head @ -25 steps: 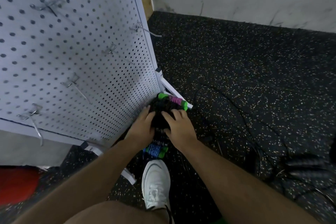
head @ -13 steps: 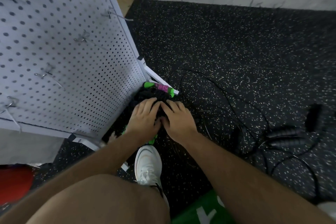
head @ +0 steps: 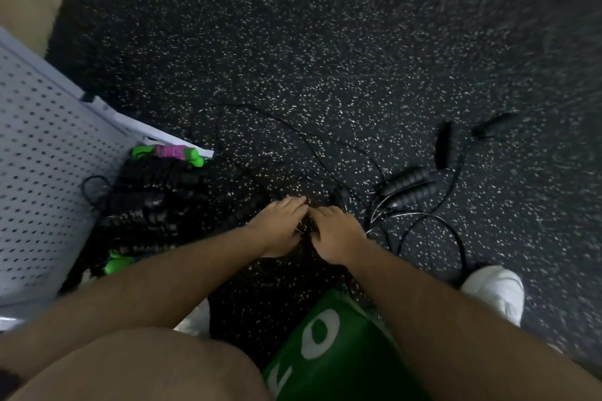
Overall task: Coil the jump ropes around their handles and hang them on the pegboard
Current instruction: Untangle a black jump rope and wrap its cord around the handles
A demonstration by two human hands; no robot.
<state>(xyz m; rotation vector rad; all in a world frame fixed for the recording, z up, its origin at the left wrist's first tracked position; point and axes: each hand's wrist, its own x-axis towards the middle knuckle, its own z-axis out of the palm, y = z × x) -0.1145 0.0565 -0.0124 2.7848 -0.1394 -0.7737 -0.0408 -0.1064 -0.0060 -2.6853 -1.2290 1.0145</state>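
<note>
1. A person bends over a speckled black floor (head: 325, 42), with the left grip (head: 280, 225) and the right grip (head: 335, 234) low and almost touching, fingers pointing to the far side.
2. A thin black cord (head: 293, 127) loops across the floor and runs in beneath both sets of fingers. Blur hides whether either grip is clenched on it or lies released over it.
3. To the right, 2 black handles (head: 410, 185) lie side by side on the floor, their cords trailing toward the right grip. 2 more black handles (head: 443, 143) lie just beyond them.
4. To the left, a dark pile of ropes (head: 156, 202) sits on the floor against the foot of the white pegboard (head: 39, 172), with a green-and-pink handle (head: 169, 153) at its far edge.
5. A white shoe (head: 495, 290) stands near right, and green fabric with white letters (head: 325, 352) fills the near foreground.
</note>
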